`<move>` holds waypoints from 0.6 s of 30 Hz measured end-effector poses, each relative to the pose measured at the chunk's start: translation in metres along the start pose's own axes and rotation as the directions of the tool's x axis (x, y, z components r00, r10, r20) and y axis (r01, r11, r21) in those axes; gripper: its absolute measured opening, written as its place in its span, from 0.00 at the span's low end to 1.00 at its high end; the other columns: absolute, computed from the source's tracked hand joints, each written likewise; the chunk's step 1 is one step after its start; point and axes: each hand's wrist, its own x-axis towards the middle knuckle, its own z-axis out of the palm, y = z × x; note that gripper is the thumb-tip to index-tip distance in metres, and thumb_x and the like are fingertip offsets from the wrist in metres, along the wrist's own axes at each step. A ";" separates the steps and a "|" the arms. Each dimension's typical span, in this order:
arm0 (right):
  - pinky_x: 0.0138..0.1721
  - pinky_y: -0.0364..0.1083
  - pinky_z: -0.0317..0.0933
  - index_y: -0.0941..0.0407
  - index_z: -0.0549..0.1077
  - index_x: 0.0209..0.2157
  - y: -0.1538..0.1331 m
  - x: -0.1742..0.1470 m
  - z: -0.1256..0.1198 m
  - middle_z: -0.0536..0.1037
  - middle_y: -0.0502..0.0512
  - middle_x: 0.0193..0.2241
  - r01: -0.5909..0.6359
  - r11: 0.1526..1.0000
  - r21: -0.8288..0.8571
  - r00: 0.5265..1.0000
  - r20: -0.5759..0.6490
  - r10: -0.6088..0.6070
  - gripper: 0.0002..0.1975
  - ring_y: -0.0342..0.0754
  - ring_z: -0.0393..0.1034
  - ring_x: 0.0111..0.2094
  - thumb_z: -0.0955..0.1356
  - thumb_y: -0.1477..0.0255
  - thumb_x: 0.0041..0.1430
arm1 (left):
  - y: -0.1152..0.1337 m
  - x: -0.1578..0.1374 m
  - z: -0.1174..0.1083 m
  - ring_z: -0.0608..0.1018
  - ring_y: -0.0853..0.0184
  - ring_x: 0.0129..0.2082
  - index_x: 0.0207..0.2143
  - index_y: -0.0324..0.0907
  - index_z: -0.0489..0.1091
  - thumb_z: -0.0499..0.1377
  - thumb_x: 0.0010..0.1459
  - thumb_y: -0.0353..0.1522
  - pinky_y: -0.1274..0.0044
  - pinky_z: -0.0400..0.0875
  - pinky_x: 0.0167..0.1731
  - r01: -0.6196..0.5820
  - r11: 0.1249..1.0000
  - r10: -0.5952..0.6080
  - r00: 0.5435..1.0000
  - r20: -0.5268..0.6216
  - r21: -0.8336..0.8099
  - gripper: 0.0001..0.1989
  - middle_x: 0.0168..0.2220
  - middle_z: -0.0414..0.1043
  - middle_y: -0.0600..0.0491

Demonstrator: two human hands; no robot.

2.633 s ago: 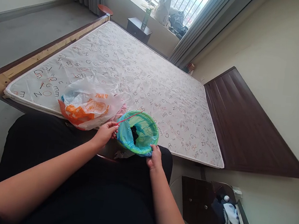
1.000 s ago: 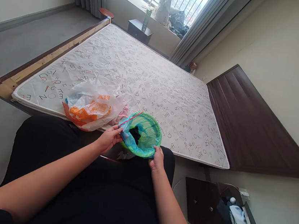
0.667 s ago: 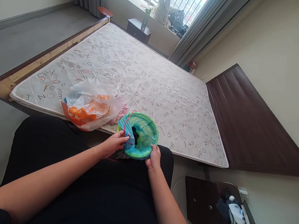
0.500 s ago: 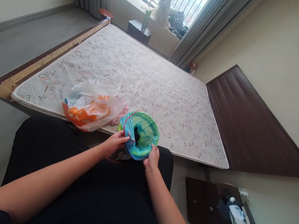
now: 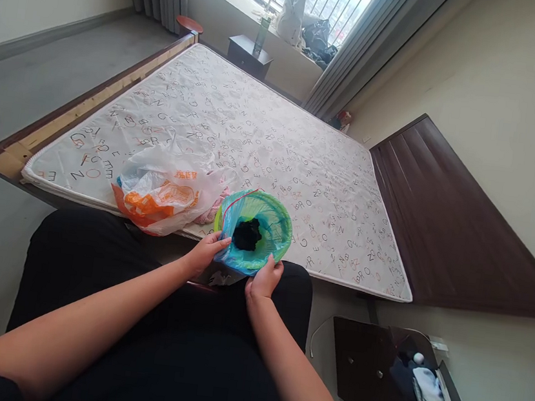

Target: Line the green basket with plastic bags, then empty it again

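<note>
A green trash bin (image 5: 287, 234) sits between my knees, lined with a thin blue plastic bag (image 5: 272, 217) that has a red drawstring along its far left rim. Something black and soft-looking (image 5: 247, 234) lies inside. My left hand (image 5: 207, 250) is closed on the gathered bag at the bin's left side. At the near right rim, my right hand (image 5: 266, 277) grips the bag's edge with the thumb on top. The fingers under the rim are partly hidden.
A white and orange plastic bag (image 5: 166, 188) lies on the mattress (image 5: 266, 129) left of the bin, a pink cloth (image 5: 212, 210) beside it. A dark headboard (image 5: 463, 231) stands at right. Below it is a nightstand (image 5: 364, 362) with folded clothes.
The bin has tilted so more of its inside and the black contents show. My right hand has moved slightly left along the near rim; the bag there sits lower.
</note>
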 end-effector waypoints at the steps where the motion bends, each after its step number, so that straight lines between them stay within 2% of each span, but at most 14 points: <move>1: 0.43 0.46 0.75 0.51 0.68 0.45 0.002 -0.001 0.000 0.80 0.50 0.39 0.000 1.000 0.006 1.000 0.017 0.000 0.16 0.47 0.79 0.42 0.69 0.60 0.58 | 0.001 0.002 -0.002 0.78 0.67 0.33 0.41 0.39 0.78 0.74 0.48 0.47 0.75 0.73 0.37 -0.005 1.000 0.005 1.000 -0.006 0.023 0.25 0.36 0.80 0.50; 6: 0.43 0.50 0.76 0.51 0.69 0.48 0.008 -0.007 0.001 0.81 0.51 0.40 -0.139 0.989 0.042 0.985 0.113 0.133 0.18 0.49 0.80 0.42 0.70 0.59 0.59 | 0.010 0.009 -0.006 0.79 0.65 0.35 0.43 0.40 0.78 0.73 0.49 0.46 0.75 0.74 0.39 -0.090 0.996 0.091 0.992 -0.089 0.013 0.24 0.39 0.81 0.50; 9: 0.41 0.49 0.76 0.52 0.70 0.45 0.002 -0.003 -0.001 0.82 0.51 0.38 -0.127 0.989 0.078 0.986 0.118 0.117 0.18 0.49 0.80 0.40 0.71 0.57 0.59 | 0.015 0.011 -0.008 0.79 0.65 0.35 0.42 0.39 0.77 0.73 0.49 0.46 0.75 0.74 0.39 -0.102 0.994 0.098 0.986 -0.134 -0.025 0.24 0.37 0.80 0.50; 12: 0.37 0.47 0.76 0.53 0.70 0.40 -0.008 0.009 -0.005 0.81 0.49 0.33 -0.111 0.988 0.104 0.991 0.085 0.103 0.16 0.48 0.79 0.35 0.72 0.57 0.59 | 0.013 0.013 -0.009 0.78 0.64 0.34 0.41 0.39 0.77 0.72 0.49 0.48 0.74 0.73 0.38 -0.031 0.999 0.031 0.995 -0.091 0.010 0.25 0.36 0.80 0.50; 15: 0.34 0.46 0.75 0.53 0.70 0.38 -0.019 0.025 -0.010 0.80 0.48 0.30 -0.150 0.983 0.101 0.988 0.036 0.147 0.15 0.47 0.78 0.31 0.74 0.60 0.58 | 0.006 0.015 -0.010 0.78 0.64 0.33 0.42 0.39 0.78 0.71 0.50 0.49 0.73 0.73 0.39 0.026 0.998 -0.024 0.999 -0.042 0.059 0.26 0.37 0.80 0.50; 18: 0.33 0.47 0.75 0.53 0.69 0.38 -0.027 0.039 -0.014 0.80 0.48 0.30 -0.214 0.970 0.112 0.976 0.069 0.207 0.14 0.47 0.78 0.31 0.76 0.66 0.55 | 0.002 0.016 -0.011 0.77 0.64 0.33 0.42 0.39 0.77 0.71 0.51 0.51 0.73 0.72 0.38 0.023 0.995 -0.020 0.999 -0.033 0.095 0.26 0.37 0.79 0.50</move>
